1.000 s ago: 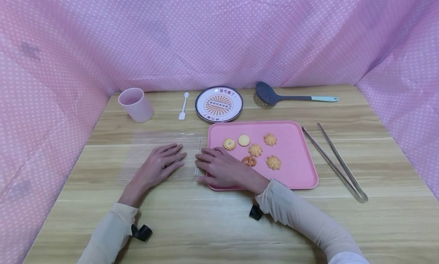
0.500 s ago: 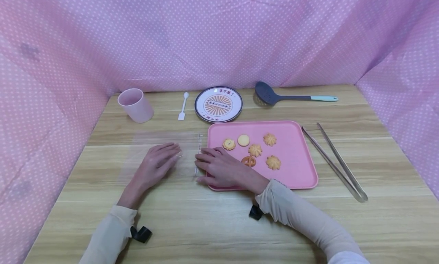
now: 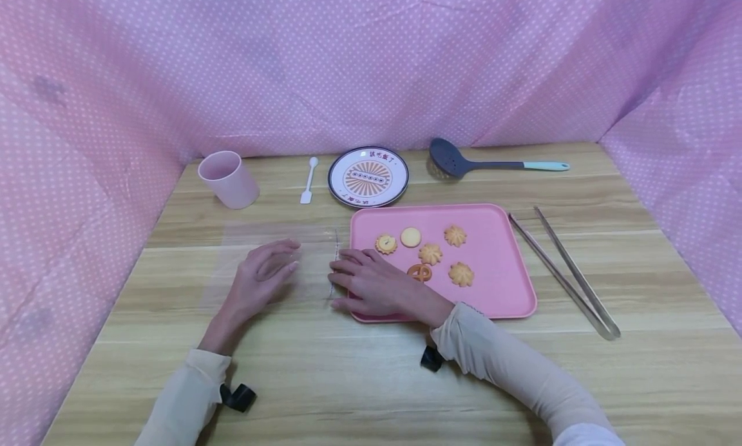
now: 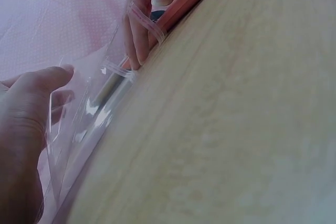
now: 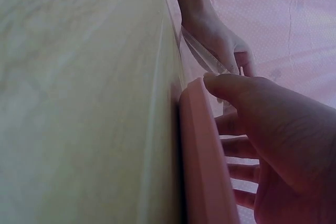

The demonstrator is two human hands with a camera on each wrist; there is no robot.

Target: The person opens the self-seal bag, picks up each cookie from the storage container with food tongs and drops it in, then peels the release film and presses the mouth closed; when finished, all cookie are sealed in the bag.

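Observation:
A clear plastic bag (image 3: 317,272) lies flat in the head view, its sealed-looking edge strip beside the pink tray (image 3: 504,301). My left hand (image 3: 257,277) is over the bag with its fingers curved. In the left wrist view film (image 4: 86,121) rises beside the left hand (image 4: 26,108), seemingly caught by its fingers; the exact contact is hard to see. My right hand (image 3: 377,281) lies over the tray's left rim, fingers outstretched onto the bag's edge strip. Its thumb is at the tray's corner in the right wrist view. Several cookies (image 3: 430,253) lie on the tray.
Behind the bag stand a pink cup (image 3: 237,189), a small white spatula (image 3: 309,182) and a patterned plate (image 3: 368,177). A dark skimmer (image 3: 464,165) with a mint handle end lies at the back right. Metal tongs (image 3: 570,278) lie right of the tray.
My left hand has drawn back slightly leftward and its fingers have curved from lying straight, the film shifting under them. My right hand has stayed at the bag's edge.

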